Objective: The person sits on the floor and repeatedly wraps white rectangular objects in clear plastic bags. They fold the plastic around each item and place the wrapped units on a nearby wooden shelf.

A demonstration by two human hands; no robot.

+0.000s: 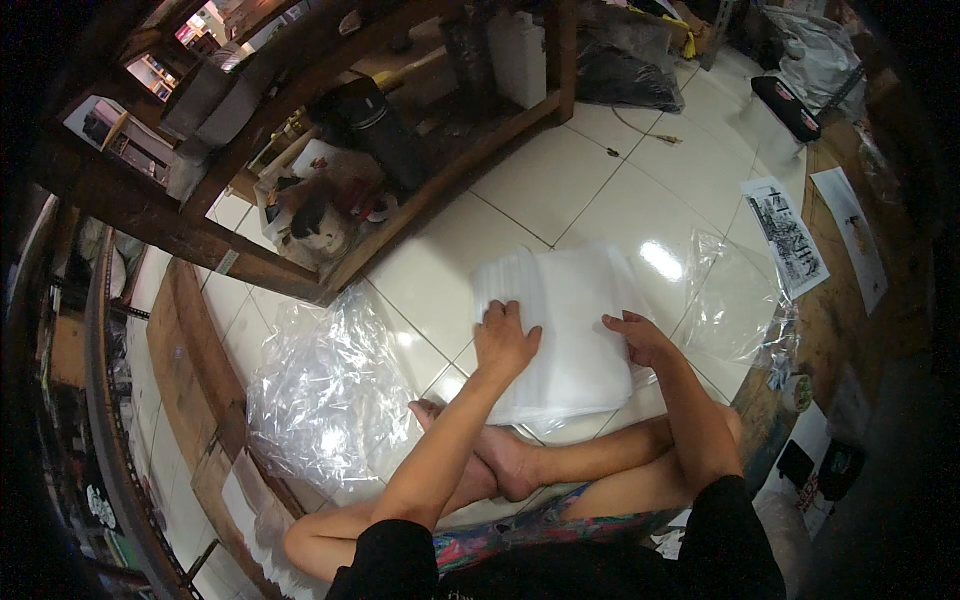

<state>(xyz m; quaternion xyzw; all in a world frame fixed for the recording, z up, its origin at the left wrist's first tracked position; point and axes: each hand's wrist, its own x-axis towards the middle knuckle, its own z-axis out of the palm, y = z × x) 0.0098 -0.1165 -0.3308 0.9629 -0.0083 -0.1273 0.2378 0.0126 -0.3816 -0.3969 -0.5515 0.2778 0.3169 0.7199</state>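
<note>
One stack of white sheets (585,345) lies on the tile floor (600,205), mid-scene, just beyond the person's crossed legs (610,450). Prob. v. light, soft & floppy, slippery layer on layer, easy to crease; best held w/ a pinch at the right edge, other palm flat vs. sliding.

Left hand (507,343) rests palm down on the stack's left part, fingers loosely spread, not gripping. Right hand (643,340) is at the right edge, fingers half bent, pointing left; can't tell if it pinches a sheet. Both forearms reach in from the near side.

Left: crumpled clear plastic (325,390). Right: clear film (730,315). Far left: wooden rack (440,192).
</note>
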